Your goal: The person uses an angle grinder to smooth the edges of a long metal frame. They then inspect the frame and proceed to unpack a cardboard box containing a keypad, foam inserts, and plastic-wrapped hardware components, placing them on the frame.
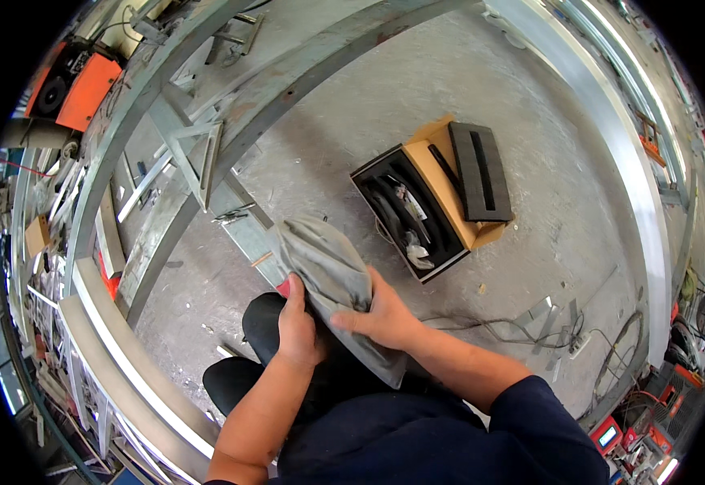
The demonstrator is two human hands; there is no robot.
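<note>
Above my lap I hold a grey cloth bag (324, 263), long and wrinkled, with its lower end hanging toward my legs. My left hand (297, 325) is closed on its left side, thumb up, beside a small red patch. Gripping the right side, my right hand (383, 314) lays its thumb across the fabric. What the bag contains, if anything, is hidden. On the floor ahead to the right lies an opened box (409, 212) with black foam, dark items and a clear plastic packet inside. A slotted black foam panel (482, 171) rests against its raised cardboard lid.
Large curved metal beams (288, 93) arch over the floor at left and far side, and a pale beam (611, 105) bends along the right. A triangular metal bracket (203, 158) stands at left. Cables (522, 327) trail at right. An orange machine (86, 89) sits far left.
</note>
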